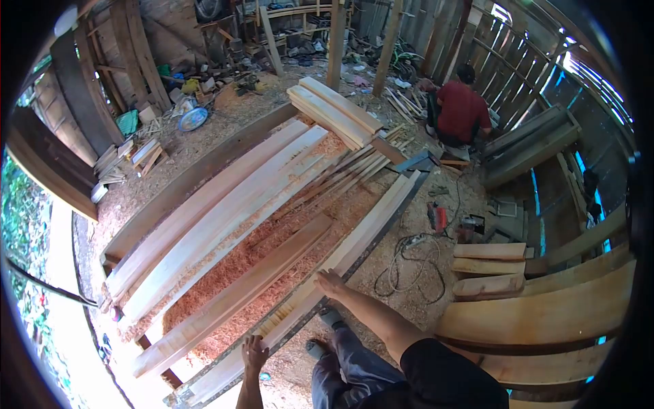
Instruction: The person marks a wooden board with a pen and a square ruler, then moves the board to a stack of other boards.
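Observation:
A long, pale wooden plank lies along the near edge of the workbench, running from the lower left up toward the upper right. My left hand grips the plank near its lower end, fingers bent over it. Farther up, my right hand holds the same plank, with its fingers laid across the top and the thumb side toward me. Between the hands, part of the plank's surface looks yellowish and rough. Beside it on the bench is a browner board, with reddish shavings around it.
Wide pale boards and a stack of planks lie on the bench. A red power tool and a coiled cable are on the floor. Large slabs stand at right. A person in a red shirt crouches behind.

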Demonstrator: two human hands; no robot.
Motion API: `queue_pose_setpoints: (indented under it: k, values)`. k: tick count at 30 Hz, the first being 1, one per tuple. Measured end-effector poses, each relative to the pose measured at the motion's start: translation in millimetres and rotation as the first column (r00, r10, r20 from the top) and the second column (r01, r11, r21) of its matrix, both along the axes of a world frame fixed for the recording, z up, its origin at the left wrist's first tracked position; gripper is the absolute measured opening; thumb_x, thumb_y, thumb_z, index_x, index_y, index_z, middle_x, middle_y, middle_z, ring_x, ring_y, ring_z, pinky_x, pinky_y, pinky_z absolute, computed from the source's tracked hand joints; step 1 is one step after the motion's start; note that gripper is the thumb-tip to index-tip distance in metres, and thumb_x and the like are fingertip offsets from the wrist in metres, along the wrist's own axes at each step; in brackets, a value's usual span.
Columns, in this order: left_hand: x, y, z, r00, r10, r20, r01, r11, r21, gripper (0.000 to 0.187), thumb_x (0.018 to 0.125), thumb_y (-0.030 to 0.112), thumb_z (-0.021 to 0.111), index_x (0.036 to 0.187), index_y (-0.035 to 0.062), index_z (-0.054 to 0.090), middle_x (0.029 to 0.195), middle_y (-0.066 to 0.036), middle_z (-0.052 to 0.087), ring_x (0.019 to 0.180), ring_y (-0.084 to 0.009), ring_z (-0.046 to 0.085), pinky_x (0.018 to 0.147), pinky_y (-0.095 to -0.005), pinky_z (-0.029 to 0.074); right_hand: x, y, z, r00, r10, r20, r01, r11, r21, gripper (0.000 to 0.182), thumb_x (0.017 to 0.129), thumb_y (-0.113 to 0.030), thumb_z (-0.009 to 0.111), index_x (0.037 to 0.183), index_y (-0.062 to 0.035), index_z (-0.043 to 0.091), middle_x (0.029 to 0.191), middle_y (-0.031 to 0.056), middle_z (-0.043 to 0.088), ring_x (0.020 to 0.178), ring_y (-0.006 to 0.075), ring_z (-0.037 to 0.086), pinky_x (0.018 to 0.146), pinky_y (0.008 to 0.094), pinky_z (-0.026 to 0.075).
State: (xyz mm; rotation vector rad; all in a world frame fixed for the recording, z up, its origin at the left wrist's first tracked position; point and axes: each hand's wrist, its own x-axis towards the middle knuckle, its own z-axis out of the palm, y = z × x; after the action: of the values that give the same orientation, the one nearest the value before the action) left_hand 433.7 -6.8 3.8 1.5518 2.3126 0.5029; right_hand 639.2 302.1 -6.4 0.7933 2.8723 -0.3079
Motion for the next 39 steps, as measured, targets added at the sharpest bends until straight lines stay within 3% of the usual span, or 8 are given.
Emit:
queue_pose_setpoints:
  k: [13, 22, 25, 28, 29, 30, 32, 39]
  values:
    - [37.4, 10.8, 1.0, 0.976, 0.217, 0.006, -0.217, 0.975, -0.045, 0.038, 0.07, 0.011, 0.058, 0.108, 0.0057, 0.053, 0.107, -0.014, 0.057, 0.103, -0.0307, 0.052, 0.088, -0.0431, 0.039, 64.5, 82.9, 3.3, 0.955, 0.15, -0.256, -0.159, 0.987, -0.015, 0.031, 0.068, -0.002, 0.054, 0.098, -0.0053, 0.061, 0.098, 0.0165, 0.06, 0.098, 0.0347, 0.054, 0.085, 0.045, 0.042]
    - [64.1, 53.1, 0.4, 0.9, 0.436, 0.007, -0.422, 0.875, -0.236, 0.037, 0.067, 0.009, 0.059, 0.104, 0.0111, 0.056, 0.109, -0.012, 0.054, 0.111, -0.0289, 0.047, 0.093, -0.0464, 0.035, 35.6, 120.0, 32.5, 0.881, 0.373, 0.29, -0.285, 0.91, -0.302, 0.037, 0.07, -0.021, 0.068, 0.104, -0.011, 0.058, 0.104, 0.0126, 0.06, 0.098, 0.0325, 0.057, 0.085, 0.0438, 0.044]
    - [81.0, 66.4, 30.7, 0.76, 0.589, -0.274, -0.576, 0.806, 0.137, 0.044, 0.067, 0.018, 0.063, 0.108, 0.008, 0.054, 0.113, -0.016, 0.05, 0.112, -0.0325, 0.043, 0.097, -0.0473, 0.03, 22.8, 119.4, 20.1, 0.837, 0.465, 0.287, -0.33, 0.849, -0.413, 0.046, 0.072, -0.026, 0.067, 0.114, -0.0126, 0.053, 0.109, 0.0149, 0.058, 0.102, 0.0324, 0.056, 0.086, 0.0436, 0.045]
    - [93.5, 91.8, 35.6, -0.124, 0.992, -0.006, -0.978, -0.121, 0.17, 0.058, 0.076, 0.033, 0.065, 0.119, 0.0019, 0.041, 0.111, -0.019, 0.047, 0.112, -0.032, 0.041, 0.097, -0.0465, 0.03, 6.6, 102.1, 3.1, 0.819, 0.557, 0.135, -0.42, 0.743, -0.521, 0.055, 0.073, -0.029, 0.066, 0.123, -0.0132, 0.048, 0.115, 0.0169, 0.056, 0.106, 0.0329, 0.054, 0.089, 0.0432, 0.044]
    - [91.1, 90.8, 24.1, -0.131, 0.991, -0.011, -0.98, -0.128, 0.149, 0.058, 0.076, 0.033, 0.065, 0.119, 0.0019, 0.041, 0.111, -0.019, 0.047, 0.112, -0.032, 0.041, 0.097, -0.0465, 0.03, 4.2, 93.3, 0.6, 0.827, 0.56, 0.05, -0.445, 0.706, -0.552, 0.058, 0.073, -0.029, 0.066, 0.125, -0.0135, 0.047, 0.117, 0.017, 0.054, 0.107, 0.0336, 0.053, 0.091, 0.0421, 0.043]
    - [88.1, 89.6, 12.1, -0.306, 0.836, 0.454, -0.951, -0.29, -0.107, 0.059, 0.076, 0.037, 0.065, 0.117, 0.001, 0.042, 0.109, -0.017, 0.049, 0.107, -0.0301, 0.046, 0.092, -0.046, 0.034, 1.9, 85.3, 2.1, 0.825, 0.561, 0.071, -0.43, 0.704, -0.565, 0.058, 0.073, -0.029, 0.066, 0.125, -0.0135, 0.047, 0.117, 0.017, 0.054, 0.107, 0.0336, 0.053, 0.091, 0.0421, 0.043]
    - [91.7, 85.5, 7.7, -0.562, 0.195, 0.804, -0.826, -0.101, -0.554, 0.062, 0.076, 0.049, 0.064, 0.11, -0.0007, 0.049, 0.101, -0.014, 0.054, 0.087, -0.0262, 0.056, 0.074, -0.041, 0.045, -8.3, 75.1, 4.1, 0.826, 0.558, 0.079, -0.406, 0.686, -0.603, 0.057, 0.073, -0.028, 0.066, 0.124, -0.0128, 0.048, 0.119, 0.0167, 0.054, 0.107, 0.0343, 0.052, 0.092, 0.0418, 0.042]
    - [85.6, 67.7, -83.3, -0.371, 0.582, 0.723, -0.909, -0.069, -0.412, 0.049, 0.079, 0.042, 0.054, 0.096, -0.0038, 0.056, 0.084, -0.017, 0.058, 0.078, -0.026, 0.056, 0.062, -0.0374, 0.045, -15.5, 88.8, -17.3, 0.742, 0.67, 0.03, -0.505, 0.588, -0.632, 0.056, 0.069, -0.022, 0.066, 0.12, -0.0066, 0.05, 0.118, 0.0162, 0.053, 0.11, 0.0337, 0.05, 0.094, 0.0397, 0.041]
